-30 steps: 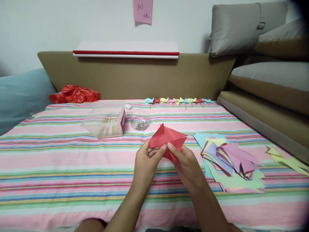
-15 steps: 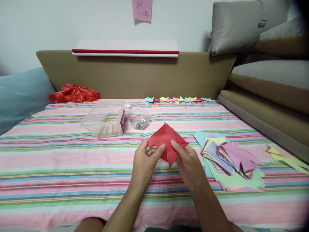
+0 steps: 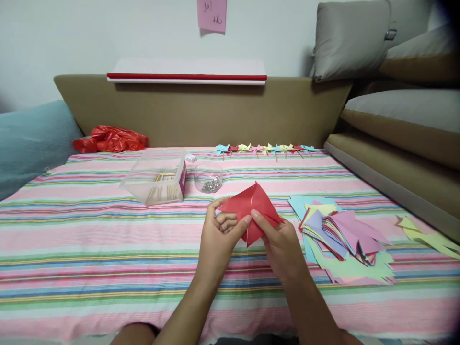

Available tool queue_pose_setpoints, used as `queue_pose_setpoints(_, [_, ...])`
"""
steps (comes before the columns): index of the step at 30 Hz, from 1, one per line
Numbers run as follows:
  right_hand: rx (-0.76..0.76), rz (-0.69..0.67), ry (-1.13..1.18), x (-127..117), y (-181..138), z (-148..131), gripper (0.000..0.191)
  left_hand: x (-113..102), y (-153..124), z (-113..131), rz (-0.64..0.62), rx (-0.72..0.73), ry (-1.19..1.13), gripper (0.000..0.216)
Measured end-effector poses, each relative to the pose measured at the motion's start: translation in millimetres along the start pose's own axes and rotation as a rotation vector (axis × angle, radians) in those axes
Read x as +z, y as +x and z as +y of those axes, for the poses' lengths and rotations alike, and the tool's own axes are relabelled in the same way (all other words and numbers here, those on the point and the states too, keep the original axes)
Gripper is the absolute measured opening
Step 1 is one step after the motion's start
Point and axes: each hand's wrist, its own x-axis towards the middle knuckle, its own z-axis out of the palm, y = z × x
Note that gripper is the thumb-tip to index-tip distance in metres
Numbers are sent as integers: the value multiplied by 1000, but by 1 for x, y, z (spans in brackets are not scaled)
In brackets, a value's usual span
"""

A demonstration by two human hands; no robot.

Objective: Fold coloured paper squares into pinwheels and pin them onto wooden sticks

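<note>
Head view had both hands raised just above the cloth (image 3: 89, 239), near the middle. I saw my left hand (image 3: 219, 235) curled, forefinger and thumb pinched on the left corner of the red paper (image 3: 251, 206), the other fingers folded in behind it. My right hand (image 3: 282, 244) was closed on the paper's right side, thumb pressed on top near the middle fold, fingers hidden underneath. The paper was folded into a pointed shape, one tip toward the far side and one hanging down between the two thumbs, clear of the cloth.

Just right of my right hand lay a stack (image 3: 341, 230) of cut sheets in purple, pink, blue, yellow and green, fanned out loosely. Farther right, near the edge, lay yellow-green scraps (image 3: 427, 237). Beyond my left hand, to the far left, stood a clear tub (image 3: 158, 179) with thin sticks inside, and just right of it a small clear cup (image 3: 209, 179) of silver pins. Along the far edge of the cloth ran a row of pinwheels (image 3: 264, 149) on sticks. A red bag (image 3: 111, 139) lay at the far left corner, against a tan backrest (image 3: 201, 112). A blue cushion (image 3: 32, 143) sat at the left, grey cushions (image 3: 350, 40) were piled at the far right, and a pink note (image 3: 212, 14) hung on the wall.
</note>
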Motion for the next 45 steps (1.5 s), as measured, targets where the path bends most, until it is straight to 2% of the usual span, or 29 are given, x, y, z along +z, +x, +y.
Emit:
queue_pose_setpoints(2, [16,-13,62,1,1,1,25,0,1,0,-60,-49,-72,54])
queue_pose_setpoints(6, [31,-46,110,1,1,2,25,-1,2,-2,-93,-57,-67,27])
queue_pose_setpoints(17, [39,-59,142,2,0,1,19,1,-1,4,-152,-113,-131,27])
queue_pose_setpoints(27, [31,-44,115,-1,1,4,22,-1,0,1,-130,-76,-100,26])
queue_pose_setpoints(33, [15,-25,54,0,0,7,26,0,0,-2,-40,-64,-82,26])
queue_pose_setpoints(37, [7,-61,8,4,-1,9,30,-1,1,-5,21,-57,-76,29])
queue_pose_setpoints(39, [-62,-23,-36,1,0,8,38,-2,2,-5,68,-66,-91,31])
queue_pose_setpoints(40, [-147,7,-73,-1,1,7,41,-2,3,-4,94,-65,-106,32])
queue_pose_setpoints(42, [-421,26,-232,-9,3,4,45,-3,5,-2,142,-54,-144,33])
queue_pose_setpoints(45, [-833,-104,-710,-23,5,-3,42,-5,8,1,186,-37,-182,33])
